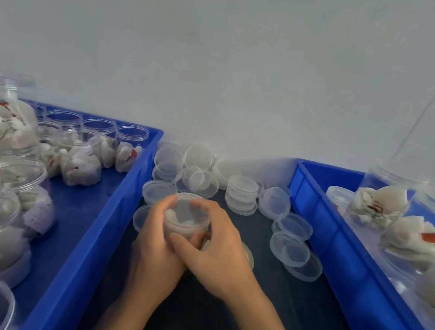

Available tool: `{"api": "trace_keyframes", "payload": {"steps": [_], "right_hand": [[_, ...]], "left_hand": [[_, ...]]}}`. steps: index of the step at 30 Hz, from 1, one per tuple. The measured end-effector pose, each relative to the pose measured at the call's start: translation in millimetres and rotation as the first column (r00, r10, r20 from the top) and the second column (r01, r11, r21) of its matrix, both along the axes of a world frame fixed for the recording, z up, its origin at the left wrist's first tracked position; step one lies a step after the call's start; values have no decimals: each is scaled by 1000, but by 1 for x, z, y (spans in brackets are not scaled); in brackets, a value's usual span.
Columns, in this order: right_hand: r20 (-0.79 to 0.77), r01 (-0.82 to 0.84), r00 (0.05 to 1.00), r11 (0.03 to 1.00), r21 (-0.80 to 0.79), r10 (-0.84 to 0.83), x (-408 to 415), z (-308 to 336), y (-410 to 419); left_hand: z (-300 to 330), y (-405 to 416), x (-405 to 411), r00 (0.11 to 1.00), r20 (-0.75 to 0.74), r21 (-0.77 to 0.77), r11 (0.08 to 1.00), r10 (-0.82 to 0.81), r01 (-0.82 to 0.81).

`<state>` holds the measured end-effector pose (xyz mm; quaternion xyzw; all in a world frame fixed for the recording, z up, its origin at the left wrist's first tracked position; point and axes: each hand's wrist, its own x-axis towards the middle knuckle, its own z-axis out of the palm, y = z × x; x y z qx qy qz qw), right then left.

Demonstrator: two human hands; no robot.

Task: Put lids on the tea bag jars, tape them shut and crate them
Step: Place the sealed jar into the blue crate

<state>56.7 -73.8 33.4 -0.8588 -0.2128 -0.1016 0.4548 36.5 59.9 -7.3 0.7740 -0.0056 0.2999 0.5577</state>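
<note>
Jar: here it is, centre of the dark mat, the jar [185, 224] upright between both hands; axis vertical; tea bags visible inside
Lid: the lid [188, 209] sits on the jar's mouth; whether fully seated, I cannot tell
Left hand: the left hand [152, 243] wraps the jar's near-left wall, fingers curled round it
Right hand: the right hand [214, 245] curls over the rim and right side; both equally near
Tape: a roll [248, 255] peeks from under the right hand
Crates: left crate [103, 220] holds open jars; right crate [341, 243] lies beyond the right hand
</note>
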Motion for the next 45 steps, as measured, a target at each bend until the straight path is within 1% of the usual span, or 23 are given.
{"api": "trace_keyframes", "payload": {"steps": [2, 5, 8, 11, 13, 16, 20, 22, 25, 27, 29, 32, 34, 38, 42, 45], "right_hand": [[-8, 38, 999, 998, -42, -39, 4, 7, -1], [-29, 67, 997, 996, -59, -69, 7, 16, -7], [9, 85, 996, 995, -53, -85, 9, 23, -17], [49, 132, 990, 991, 13, -133, 19, 39, -30], [67, 178, 981, 983, 47, -181, 31, 56, -40], [85, 278, 957, 960, -6, -277, 65, 90, -59], [75, 450, 892, 888, -90, -445, 125, 136, -98], [77, 545, 838, 826, -142, -540, 156, 155, -121], [90, 682, 727, 699, -213, -681, 195, 172, -151], [83, 740, 660, 628, -239, -746, 213, 174, -165], [73, 780, 600, 563, -273, -796, 225, 168, -174], [85, 818, 530, 482, -314, -844, 236, 150, -183], [84, 826, 502, 448, -342, -861, 240, 139, -186], [24, 789, 506, 452, -416, -862, 245, 121, -191], [50, 741, 473, 367, -562, -880, 241, 109, -192], [45, 690, 482, 347, -635, -875, 238, 99, -195]], "left_hand": [[-1, -4, 0, 1000, -21, -51, 999, -14, 13], [-3, -11, 3, 996, -64, -75, 996, -58, 53], [-2, -21, 7, 994, -54, -109, 990, -92, 86], [5, -33, 19, 988, -60, -177, 976, -143, 130], [14, -43, 28, 984, -71, -188, 971, -162, 146], [21, -59, 34, 981, -120, -114, 984, -154, 140], [5, -72, 33, 956, -268, -16, 993, -118, 118], [-3, -73, 35, 940, -321, 26, 991, -114, 129], [-3, -74, 43, 929, -353, 83, 985, -111, 149], [2, -78, 48, 928, -358, 133, 978, -105, 162], [10, -88, 54, 928, -347, 184, 961, -135, 208], [21, -107, 67, 924, -336, 230, 935, -182, 268], [23, -116, 77, 915, -348, 248, 921, -204, 300], [15, -124, 94, 913, -351, 318, 891, -206, 323], [5, -130, 103, 929, -338, 456, 838, -149, 300], [1, -133, 107, 929, -346, 509, 805, -134, 305]]}}
